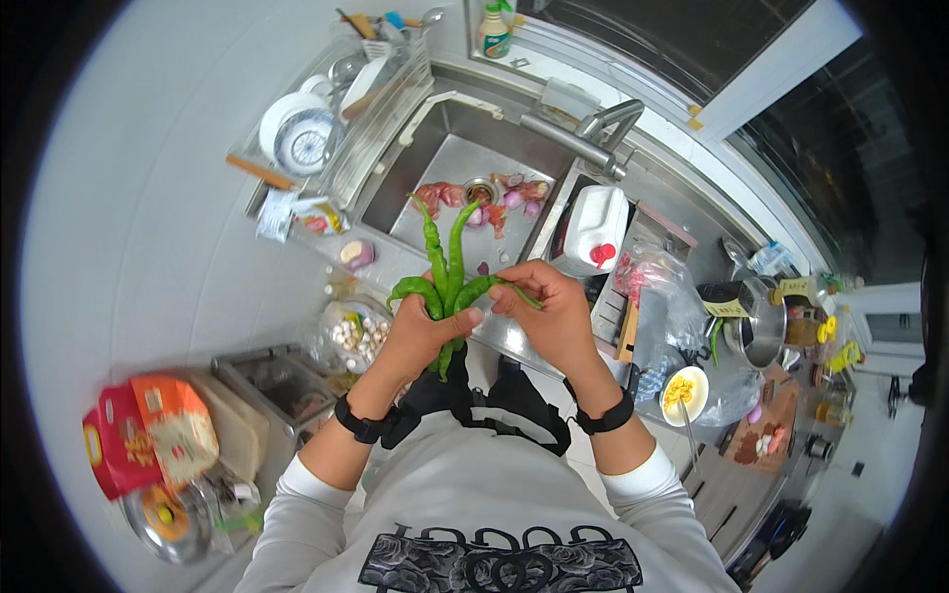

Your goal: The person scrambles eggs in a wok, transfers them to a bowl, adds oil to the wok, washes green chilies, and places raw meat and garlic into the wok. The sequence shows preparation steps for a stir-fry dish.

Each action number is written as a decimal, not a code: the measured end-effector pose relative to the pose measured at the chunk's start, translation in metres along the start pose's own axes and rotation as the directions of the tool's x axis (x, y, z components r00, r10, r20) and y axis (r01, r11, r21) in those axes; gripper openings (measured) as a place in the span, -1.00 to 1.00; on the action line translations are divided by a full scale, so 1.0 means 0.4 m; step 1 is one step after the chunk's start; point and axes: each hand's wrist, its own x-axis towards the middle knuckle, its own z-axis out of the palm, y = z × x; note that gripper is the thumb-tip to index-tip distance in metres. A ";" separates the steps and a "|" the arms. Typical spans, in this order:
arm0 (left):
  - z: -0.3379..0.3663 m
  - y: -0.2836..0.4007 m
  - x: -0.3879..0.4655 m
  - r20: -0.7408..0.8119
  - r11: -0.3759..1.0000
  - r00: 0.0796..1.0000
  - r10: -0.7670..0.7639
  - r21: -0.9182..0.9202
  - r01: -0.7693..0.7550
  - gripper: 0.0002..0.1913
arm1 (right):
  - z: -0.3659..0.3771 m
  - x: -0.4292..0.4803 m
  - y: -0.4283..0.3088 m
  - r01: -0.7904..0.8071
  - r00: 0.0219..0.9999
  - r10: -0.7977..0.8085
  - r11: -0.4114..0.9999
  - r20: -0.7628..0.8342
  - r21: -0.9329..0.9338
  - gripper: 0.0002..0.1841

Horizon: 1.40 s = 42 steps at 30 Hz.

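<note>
A bunch of long green chili peppers (436, 259) is gripped in my left hand (424, 326), the thumb across them. My right hand (547, 315) pinches the thin end of one pepper that bends out to the right of the bunch. Both hands are in front of my waist, by the sink's near edge. Beyond them, the stainless steel sink (415, 233) has peels, purple onion pieces (514, 199) and reddish scraps (439, 196) around its drain. On the counter left of the peppers sits a cut purple onion (357, 254).
A dish rack (348, 159) with bowls stands left of the sink, the faucet (574, 141) behind it. At right are a white jug (591, 230), a cleaver (651, 326), a bowl of beaten egg (683, 396), a steel pot (764, 326) and a cutting board (778, 419). Garlic bulbs (356, 337) lie at lower left.
</note>
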 end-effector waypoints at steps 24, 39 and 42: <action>-0.192 0.142 0.366 0.338 0.991 0.932 -0.128 0.018 0.130 -0.67 | 0.084 0.246 -0.028 -0.140 0.962 0.010 0.876 -0.272 -0.462 -0.88; -0.225 0.174 0.444 0.429 0.988 0.891 -0.149 0.098 0.118 -0.62 | 0.047 0.295 0.002 -0.219 0.958 0.243 0.963 -0.150 0.157 -0.89; -0.216 0.185 0.458 0.480 0.986 0.862 -0.162 0.042 0.162 -0.65 | 0.023 0.295 0.003 -0.215 0.961 0.245 0.952 -0.124 0.219 -0.89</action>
